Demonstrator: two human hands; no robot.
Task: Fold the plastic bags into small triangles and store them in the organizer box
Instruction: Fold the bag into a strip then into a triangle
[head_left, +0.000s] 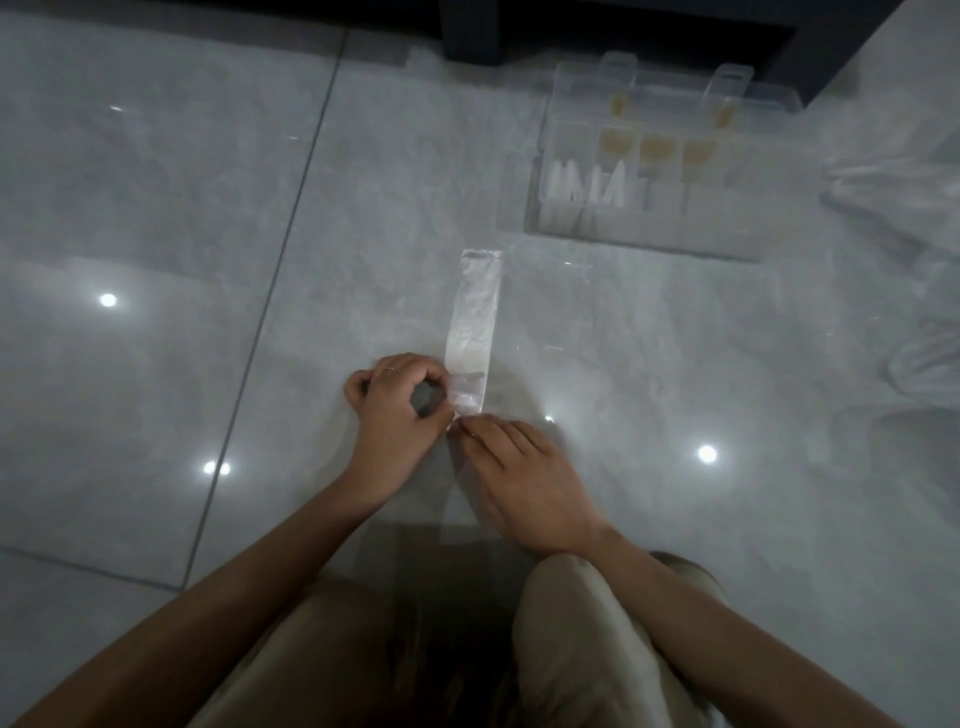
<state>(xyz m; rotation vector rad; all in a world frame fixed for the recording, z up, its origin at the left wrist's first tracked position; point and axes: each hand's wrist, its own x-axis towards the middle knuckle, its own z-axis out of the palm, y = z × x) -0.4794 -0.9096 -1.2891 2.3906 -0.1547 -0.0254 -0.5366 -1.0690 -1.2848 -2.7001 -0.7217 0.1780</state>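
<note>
A clear plastic bag folded into a long narrow strip (475, 312) lies on the grey tiled floor, running away from me. My left hand (400, 410) pinches the strip's near end between thumb and forefinger, fingers curled. My right hand (524, 478) lies beside it with straight fingers, their tips pressing the near corner of the strip. A clear organizer box (654, 228) stands open at the upper right, with folded white triangles (587, 184) in its left compartments and tan pieces (654, 148) in the middle ones.
Loose unfolded plastic bags (914, 208) lie at the right edge. A dark piece of furniture (623, 31) stands behind the box. My knees in beige trousers (571, 623) are at the bottom. Ceiling lights reflect off the glossy floor.
</note>
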